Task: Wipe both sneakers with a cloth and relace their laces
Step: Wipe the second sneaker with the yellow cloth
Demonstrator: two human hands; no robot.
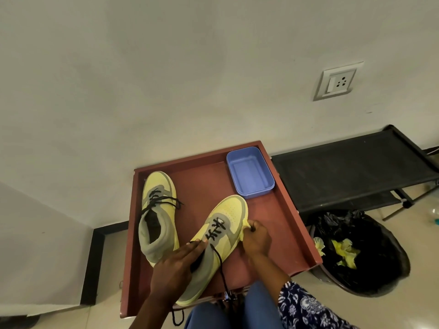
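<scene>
I see the near sneaker [213, 248] tilted on the red tray [292, 224]; my left hand [173, 269] rests flat on its collar, fingers straight, grip wide; my right hand [255, 236] pinches a yellow cloth [244, 225] against its side; far sneaker [158, 214] upright just beside it, black laces [164, 200] loose; blue tub [249, 172] at the tray's far corner.

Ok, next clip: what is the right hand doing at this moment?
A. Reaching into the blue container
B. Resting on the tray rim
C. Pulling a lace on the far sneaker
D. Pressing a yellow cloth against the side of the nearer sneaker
D: the right hand has a yellow cloth in its grip, held against the side of the nearer sneaker, while the left hand steadies that shoe at its collar.
</scene>
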